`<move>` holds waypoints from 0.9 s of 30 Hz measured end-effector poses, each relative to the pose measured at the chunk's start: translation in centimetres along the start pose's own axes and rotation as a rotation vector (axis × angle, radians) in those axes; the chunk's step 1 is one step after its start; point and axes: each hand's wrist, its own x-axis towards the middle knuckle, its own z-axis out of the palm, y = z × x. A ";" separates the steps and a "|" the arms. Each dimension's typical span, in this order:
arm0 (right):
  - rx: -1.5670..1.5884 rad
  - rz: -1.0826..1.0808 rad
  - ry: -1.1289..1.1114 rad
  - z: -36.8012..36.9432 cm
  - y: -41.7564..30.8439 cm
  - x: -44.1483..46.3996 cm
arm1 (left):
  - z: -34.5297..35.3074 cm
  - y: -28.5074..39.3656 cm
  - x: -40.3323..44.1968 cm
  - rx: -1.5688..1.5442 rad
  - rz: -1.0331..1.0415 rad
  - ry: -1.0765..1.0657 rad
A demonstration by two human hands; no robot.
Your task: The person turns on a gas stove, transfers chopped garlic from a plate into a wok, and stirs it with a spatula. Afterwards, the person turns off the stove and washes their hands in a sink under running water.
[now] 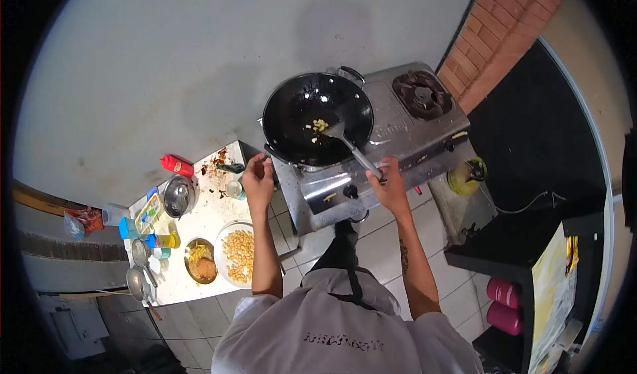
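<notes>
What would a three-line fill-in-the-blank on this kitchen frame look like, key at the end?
1. The right hand holds a ____ that reaches into the wok.
2. In the picture, the uncovered burner lies to the ____ of the wok.
3. The squeeze bottle near the metal bowl is ____ in colour.
Missing words: spatula; right; red.

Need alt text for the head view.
A person's right hand holds a metal spatula in a black wok on a stove, its blade beside small pale pieces. The left hand is near the wok's rim; at left, a white table bears a plate of tan pieces.
</notes>
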 end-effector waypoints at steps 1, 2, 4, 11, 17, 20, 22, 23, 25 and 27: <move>-0.058 0.019 -0.030 0.4 -0.3 0.8 | 0.3 -0.9 0.7 0.072 0.011 0.043; -0.116 0.033 -0.059 0.8 -0.7 1.9 | 0.6 -1.6 1.7 0.142 0.024 0.089; -0.194 0.081 -0.131 0.8 -2.3 3.6 | 1.5 0.5 2.0 0.248 0.061 0.154; -0.401 -0.020 -0.177 -1.1 -6.1 6.5 | 2.4 2.3 0.8 0.261 -0.127 0.152; -0.525 -0.056 -0.364 -2.7 -8.0 6.7 | 3.3 2.8 0.5 0.246 -0.160 0.208; -0.526 -0.126 -0.370 0.2 -6.2 8.2 | 3.8 2.8 0.3 0.276 -0.192 0.251; -0.512 -0.169 -0.371 1.8 -6.0 10.0 | 4.3 2.6 0.1 0.260 -0.177 0.283; -0.505 -0.172 -0.391 1.5 -6.0 10.2 | 4.6 2.6 -0.2 0.270 -0.188 0.298; -0.552 -0.244 -0.405 0.8 -6.3 11.3 | 5.0 3.0 -0.1 0.238 -0.169 0.317; -0.541 -0.281 -0.439 -1.3 -6.5 12.1 | 5.2 3.6 -0.3 0.312 -0.194 0.344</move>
